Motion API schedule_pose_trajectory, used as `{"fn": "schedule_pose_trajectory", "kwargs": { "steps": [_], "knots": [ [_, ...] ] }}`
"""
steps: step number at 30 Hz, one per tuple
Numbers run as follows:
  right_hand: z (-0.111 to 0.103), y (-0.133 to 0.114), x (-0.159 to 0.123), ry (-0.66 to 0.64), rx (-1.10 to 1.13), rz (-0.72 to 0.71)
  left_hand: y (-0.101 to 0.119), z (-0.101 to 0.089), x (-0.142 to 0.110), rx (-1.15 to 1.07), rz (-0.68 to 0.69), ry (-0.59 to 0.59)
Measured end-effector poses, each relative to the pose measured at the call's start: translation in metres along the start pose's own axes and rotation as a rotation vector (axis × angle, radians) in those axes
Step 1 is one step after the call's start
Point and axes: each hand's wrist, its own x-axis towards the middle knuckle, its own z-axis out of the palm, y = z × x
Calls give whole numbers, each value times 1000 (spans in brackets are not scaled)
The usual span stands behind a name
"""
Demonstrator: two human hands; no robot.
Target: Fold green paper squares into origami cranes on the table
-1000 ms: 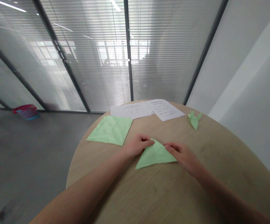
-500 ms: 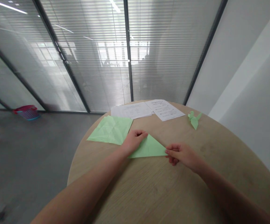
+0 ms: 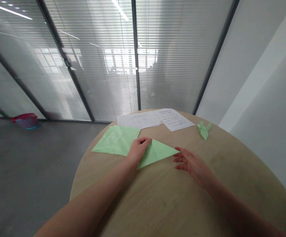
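A light green paper folded into a triangle [image 3: 157,152] lies on the round wooden table [image 3: 172,197]. My left hand [image 3: 138,148] rests on the triangle's left corner, fingers together and pressing it flat. My right hand [image 3: 191,163] lies open on the table just right of the triangle's right tip, fingers stretched out, holding nothing. A creased, unfolded green sheet [image 3: 117,140] lies to the left of my left hand.
Two white printed sheets [image 3: 155,118] lie at the table's far edge. A small folded green paper figure [image 3: 203,129] sits at the far right. Glass walls with blinds stand beyond, and a red basket [image 3: 25,120] is on the grey floor at left.
The triangle has turned and slid left and away from me under my left hand. My right hand has let go of its right corner and opened flat on the table.
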Motion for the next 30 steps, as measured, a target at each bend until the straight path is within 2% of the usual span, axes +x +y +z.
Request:
{"fn": "schedule_pose_trajectory", "kwargs": {
  "steps": [6, 11, 17, 20, 22, 25, 28, 30],
  "knots": [
    [32, 6, -21, -203, 150, 78, -3, 18, -19, -75, 0, -39],
    [38, 16, -23, -124, 111, 79, -4, 25, -28, -70, -8, -147],
    [31, 14, -19, -89, -3, 54, -8, 20, -24, -45, -176, -402],
    [30, 13, -19, -90, -52, 2, -8, 20, -26, 4, -178, -512],
    [30, 12, -20, -94, -59, -19, -6, 20, -27, 52, -153, -542],
    [28, 9, -20, -120, -67, 30, -3, 16, -23, 113, -145, -522],
    [16, 3, -10, -36, -79, -1, -2, 6, -15, 199, -193, -551],
    [3, 0, 0, 147, -133, -135, -3, 0, -9, 372, -135, -618]
  ]
}}
